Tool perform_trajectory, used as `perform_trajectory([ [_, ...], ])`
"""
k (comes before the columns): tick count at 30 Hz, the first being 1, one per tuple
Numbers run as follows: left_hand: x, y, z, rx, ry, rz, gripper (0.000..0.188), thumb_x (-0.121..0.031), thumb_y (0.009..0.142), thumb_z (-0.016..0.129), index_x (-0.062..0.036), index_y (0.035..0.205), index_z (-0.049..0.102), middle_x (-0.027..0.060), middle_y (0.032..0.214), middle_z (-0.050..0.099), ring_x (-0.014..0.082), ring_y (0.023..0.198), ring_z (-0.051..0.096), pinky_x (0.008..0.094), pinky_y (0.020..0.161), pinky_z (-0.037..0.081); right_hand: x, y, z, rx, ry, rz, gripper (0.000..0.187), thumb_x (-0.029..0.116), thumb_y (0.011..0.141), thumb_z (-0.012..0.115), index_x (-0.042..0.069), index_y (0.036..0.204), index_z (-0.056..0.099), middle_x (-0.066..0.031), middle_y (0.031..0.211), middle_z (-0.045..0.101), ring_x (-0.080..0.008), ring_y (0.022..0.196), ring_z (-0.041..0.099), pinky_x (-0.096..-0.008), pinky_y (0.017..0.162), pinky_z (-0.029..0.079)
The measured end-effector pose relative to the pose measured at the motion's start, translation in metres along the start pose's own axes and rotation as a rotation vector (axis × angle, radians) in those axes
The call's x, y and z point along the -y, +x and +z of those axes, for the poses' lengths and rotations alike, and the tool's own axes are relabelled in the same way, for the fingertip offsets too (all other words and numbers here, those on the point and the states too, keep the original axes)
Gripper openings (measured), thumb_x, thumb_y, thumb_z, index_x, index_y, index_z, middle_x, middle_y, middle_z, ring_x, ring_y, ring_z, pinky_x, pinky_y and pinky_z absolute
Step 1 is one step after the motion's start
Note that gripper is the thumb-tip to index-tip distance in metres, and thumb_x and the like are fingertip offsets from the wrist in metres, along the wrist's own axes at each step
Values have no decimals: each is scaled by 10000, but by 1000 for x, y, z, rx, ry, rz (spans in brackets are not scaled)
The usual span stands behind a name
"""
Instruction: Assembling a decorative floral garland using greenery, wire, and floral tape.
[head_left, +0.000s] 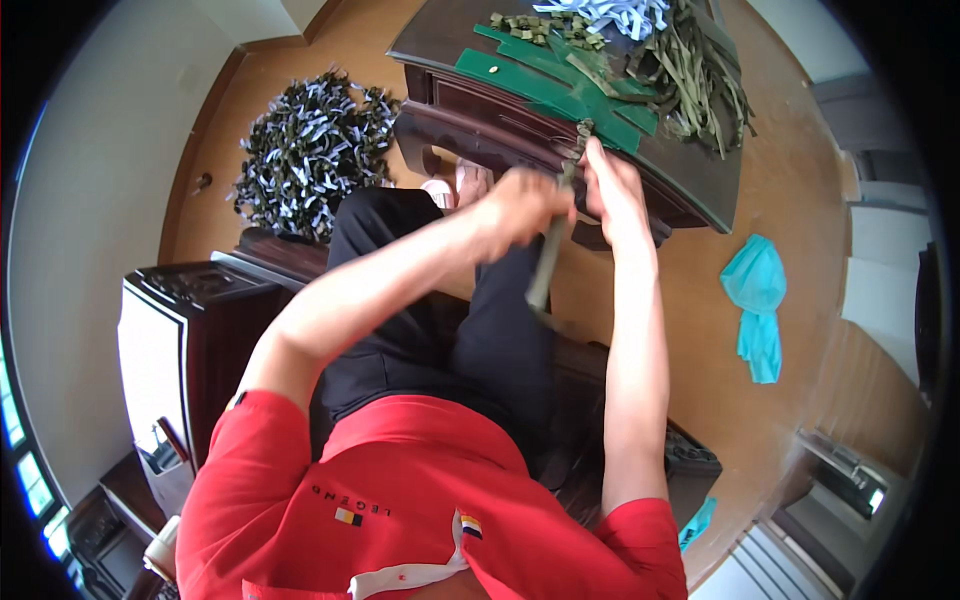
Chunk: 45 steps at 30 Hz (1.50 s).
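My left hand (522,207), smeared a little by motion, is closed around an olive-green fabric strip (546,265). The strip's lower end hangs down past that hand over my lap. Close by on the right, my right hand (616,195) grips the upper stretch of the same strip between thumb and fingers. Above the hands, the strip's top part (584,132) looks knotted or bunched into small folds. Both hands are just in front of the dark wooden table (690,185). Exactly how the fingers meet the strip is partly hidden.
Flat green pieces (545,85) lie on the table, with small folded olive pieces (540,28), light-blue strips (615,15) and a heap of loose olive strips (695,85). A mixed dark and light-blue pile (310,150) sits on the floor at left; a turquoise bag (755,285) lies at right.
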<state>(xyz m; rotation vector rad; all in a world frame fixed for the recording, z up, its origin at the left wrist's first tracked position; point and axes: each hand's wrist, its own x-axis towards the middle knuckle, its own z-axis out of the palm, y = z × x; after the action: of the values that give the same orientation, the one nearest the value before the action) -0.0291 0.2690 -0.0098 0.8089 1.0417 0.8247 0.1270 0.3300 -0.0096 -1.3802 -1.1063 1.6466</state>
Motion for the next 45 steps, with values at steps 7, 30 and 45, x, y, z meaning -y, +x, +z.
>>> perform_trajectory([
  [7, -25, 7, -5, -61, -1, -44, 275, -220, 877, 546, -46, 681, 627, 3, 534, 462, 84, 405, 353, 229, 368, 262, -9, -49, 21, 179, 209, 230, 276, 244, 951, 545, -10, 885, 632, 73, 536, 391, 4, 432, 284, -148, 386, 187],
  [30, -3, 9, -4, -12, -14, 47, 261, -210, 861, 596, -95, 634, 537, -18, 512, 425, 56, 381, 303, 207, 345, 213, 0, -80, 0, 126, 5, 179, 277, 279, 933, 588, 23, 853, 659, 57, 607, 424, 3, 489, 295, -138, 439, 205],
  [45, 33, -1, -21, 193, -630, -183, 195, -218, 950, 565, -82, 816, 527, 110, 712, 631, 59, 429, 413, 162, 355, 256, 95, 191, 12, -308, -1013, -812, 71, 75, 756, 574, 69, 780, 641, -39, 731, 617, -222, 630, 542, -323, 624, 454],
])
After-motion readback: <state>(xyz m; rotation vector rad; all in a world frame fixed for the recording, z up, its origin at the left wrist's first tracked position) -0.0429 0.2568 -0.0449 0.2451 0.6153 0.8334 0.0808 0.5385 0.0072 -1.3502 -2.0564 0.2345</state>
